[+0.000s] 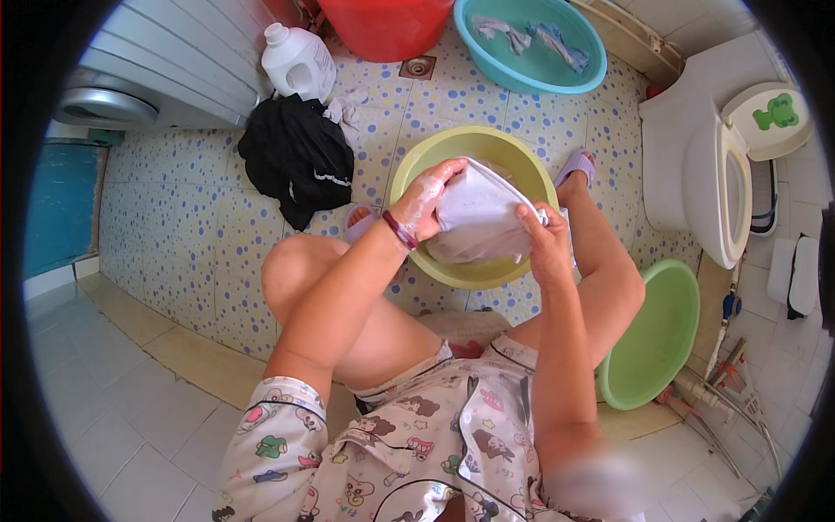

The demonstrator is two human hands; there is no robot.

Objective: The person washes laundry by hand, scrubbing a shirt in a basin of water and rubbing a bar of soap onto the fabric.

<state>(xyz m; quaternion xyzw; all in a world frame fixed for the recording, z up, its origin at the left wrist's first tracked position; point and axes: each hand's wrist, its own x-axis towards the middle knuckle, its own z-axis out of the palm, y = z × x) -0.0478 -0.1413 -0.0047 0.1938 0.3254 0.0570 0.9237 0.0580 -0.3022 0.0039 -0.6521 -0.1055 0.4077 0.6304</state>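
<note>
A wet, pale cloth garment [486,199] is stretched between my two hands over a yellow-green plastic basin [404,160]. My left hand [427,199], with soap suds on its back and a dark red bracelet at the wrist, grips the garment's left side. On the other side, my right hand [546,231] pinches the edge of the same cloth. The garment's lower part hangs into the basin, where cloudy water shows partly around it. How much of it lies under the water is hidden.
Black clothing [297,156] lies on the tiled floor beside a white detergent jug [300,62]. A red bucket [388,26] and a turquoise basin [522,72] holding wet cloths stand ahead. At right are a toilet [701,150] and a tilted green basin [652,339].
</note>
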